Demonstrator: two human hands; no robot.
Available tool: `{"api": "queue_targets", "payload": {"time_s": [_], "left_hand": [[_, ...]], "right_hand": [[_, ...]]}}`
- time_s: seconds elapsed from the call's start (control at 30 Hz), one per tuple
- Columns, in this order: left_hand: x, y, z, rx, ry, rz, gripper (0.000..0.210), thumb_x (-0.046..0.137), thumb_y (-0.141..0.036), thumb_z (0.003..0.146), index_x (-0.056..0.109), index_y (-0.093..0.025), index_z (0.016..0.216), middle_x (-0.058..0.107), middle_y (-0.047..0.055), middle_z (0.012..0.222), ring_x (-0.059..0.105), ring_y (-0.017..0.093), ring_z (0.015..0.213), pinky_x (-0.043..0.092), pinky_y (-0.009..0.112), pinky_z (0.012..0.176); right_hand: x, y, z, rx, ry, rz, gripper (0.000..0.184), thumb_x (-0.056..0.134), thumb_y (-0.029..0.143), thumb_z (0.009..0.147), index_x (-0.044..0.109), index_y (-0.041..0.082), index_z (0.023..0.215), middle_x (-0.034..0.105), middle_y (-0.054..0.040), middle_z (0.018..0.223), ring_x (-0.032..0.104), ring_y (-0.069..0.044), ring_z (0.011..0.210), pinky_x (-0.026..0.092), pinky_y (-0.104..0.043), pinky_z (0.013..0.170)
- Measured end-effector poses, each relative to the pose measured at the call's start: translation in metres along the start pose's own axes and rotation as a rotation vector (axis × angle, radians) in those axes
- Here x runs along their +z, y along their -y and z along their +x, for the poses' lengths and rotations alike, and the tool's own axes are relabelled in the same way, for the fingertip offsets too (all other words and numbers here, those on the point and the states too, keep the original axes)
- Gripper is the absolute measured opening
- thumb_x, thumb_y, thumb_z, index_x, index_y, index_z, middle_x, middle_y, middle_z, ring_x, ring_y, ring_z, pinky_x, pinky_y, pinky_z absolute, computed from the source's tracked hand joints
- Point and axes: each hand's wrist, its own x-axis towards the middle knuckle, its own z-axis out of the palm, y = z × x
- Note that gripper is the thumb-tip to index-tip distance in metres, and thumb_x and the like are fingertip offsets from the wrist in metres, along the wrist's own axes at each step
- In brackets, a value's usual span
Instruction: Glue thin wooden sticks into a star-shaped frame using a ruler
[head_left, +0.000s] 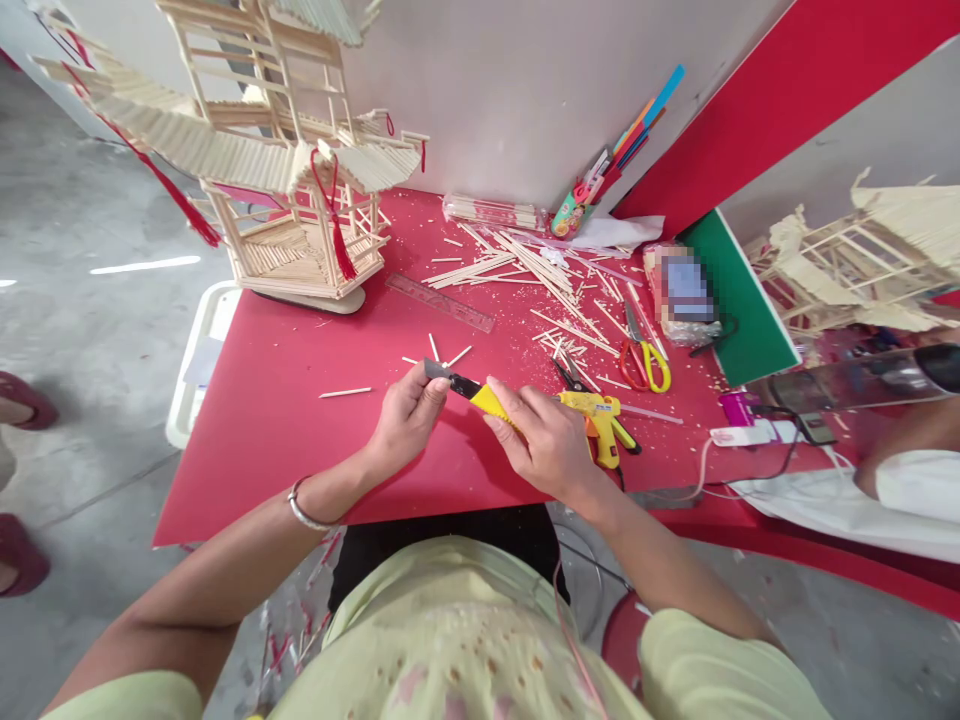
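In front of me, above the red table (277, 430), a yellow and black utility knife (490, 402) spans both hands. My right hand (547, 440) is closed around its yellow handle. My left hand (409, 412) pinches the dark blade end between thumb and fingers. Short wooden sticks (459, 356) lie just beyond the knife, and a single stick (345, 393) rests to the left. Close to my right hand is a yellow glue gun (600, 425), beside black-jawed pliers (571, 375). Scissors (645, 360) with red and yellow handles lie farther right.
A wooden-stick pagoda model (300, 240) with red tassels stands back left. Behind the knife are a clear ruler (440, 302), scattered long sticks (536, 265) and a pen cup (574, 212). A green panel (739, 300) and power strip (754, 434) are on the right, near another person's arm.
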Motion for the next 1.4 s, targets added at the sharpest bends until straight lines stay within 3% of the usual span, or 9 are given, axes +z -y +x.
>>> {"api": "queue_targets", "payload": {"time_s": [0.1,0.5,0.67,0.9,1.03,1.13,1.27,1.33,1.4], "left_hand": [[0.006,-0.005,-0.002,0.098,0.000,-0.007,0.050,0.072,-0.070,0.096,0.060,-0.022,0.086,0.037,-0.007,0.058,0.031,0.009,0.052,0.024,0.025,0.051],[0.011,-0.020,0.005,0.096,-0.060,-0.094,0.059,0.081,-0.075,0.085,0.053,-0.023,0.078,0.031,-0.010,0.054,0.027,0.007,0.044,0.021,0.024,0.044],[-0.001,-0.027,-0.001,0.080,-0.115,-0.103,0.058,0.080,-0.074,0.085,0.053,-0.023,0.082,0.029,-0.010,0.055,0.026,0.007,0.046,0.019,0.022,0.044],[-0.022,-0.022,-0.035,0.033,-0.227,-0.091,0.063,0.071,-0.081,0.089,0.045,-0.024,0.081,0.027,-0.010,0.059,0.023,0.007,0.047,0.019,0.020,0.044],[-0.040,-0.022,-0.056,0.064,-0.256,0.052,0.062,0.064,-0.082,0.093,0.052,-0.022,0.081,0.037,-0.007,0.060,0.029,0.008,0.051,0.025,0.023,0.048],[-0.055,-0.024,-0.069,0.114,-0.243,0.310,0.059,0.065,-0.074,0.096,0.057,-0.020,0.074,0.039,-0.005,0.061,0.031,0.010,0.056,0.026,0.025,0.055],[-0.064,-0.029,-0.081,0.267,-0.451,0.723,0.066,0.075,-0.055,0.095,0.038,-0.019,0.054,0.028,-0.004,0.055,0.025,0.011,0.057,0.014,0.029,0.060],[-0.063,-0.032,-0.083,0.303,-0.521,0.776,0.064,0.074,-0.052,0.095,0.039,-0.019,0.053,0.028,-0.004,0.054,0.024,0.011,0.057,0.013,0.029,0.060],[-0.060,-0.036,-0.083,0.252,-0.500,0.688,0.055,0.068,-0.055,0.099,0.052,-0.019,0.061,0.038,-0.003,0.057,0.030,0.011,0.057,0.021,0.027,0.059]], "right_hand": [[-0.001,0.002,-0.001,-0.005,-0.006,0.000,0.049,0.052,0.041,0.115,0.058,0.023,0.160,0.072,-0.0038,0.089,0.068,-0.018,0.079,0.046,-0.032,0.067],[-0.001,-0.001,0.013,-0.074,-0.019,-0.077,0.051,0.053,0.040,0.114,0.055,0.024,0.162,0.071,-0.0045,0.089,0.064,-0.019,0.076,0.043,-0.034,0.066],[-0.001,0.008,0.031,-0.072,0.046,-0.033,0.048,0.049,0.043,0.115,0.062,0.023,0.155,0.071,-0.0061,0.089,0.065,-0.020,0.078,0.045,-0.033,0.067],[0.016,0.036,0.032,-0.093,0.069,0.123,0.046,0.049,0.045,0.115,0.063,0.026,0.155,0.077,-0.0073,0.098,0.072,-0.021,0.085,0.051,-0.031,0.069],[0.024,0.052,0.030,-0.088,0.033,0.157,0.047,0.051,0.045,0.113,0.063,0.025,0.155,0.078,-0.0081,0.096,0.073,-0.022,0.080,0.052,-0.032,0.068],[0.023,0.059,0.030,-0.033,-0.071,0.206,0.052,0.053,0.041,0.113,0.054,0.029,0.163,0.080,-0.0104,0.106,0.077,-0.026,0.090,0.056,-0.034,0.074],[0.022,0.064,0.027,0.003,-0.150,0.290,0.056,0.054,0.038,0.112,0.047,0.031,0.167,0.081,-0.0115,0.113,0.079,-0.031,0.096,0.060,-0.038,0.077],[0.023,0.066,0.022,-0.016,-0.152,0.309,0.056,0.056,0.037,0.111,0.048,0.031,0.166,0.081,-0.0116,0.110,0.080,-0.031,0.092,0.060,-0.039,0.074],[0.025,0.067,0.016,-0.032,-0.156,0.327,0.056,0.057,0.037,0.111,0.048,0.031,0.166,0.082,-0.0123,0.110,0.080,-0.031,0.090,0.061,-0.039,0.072]]}}
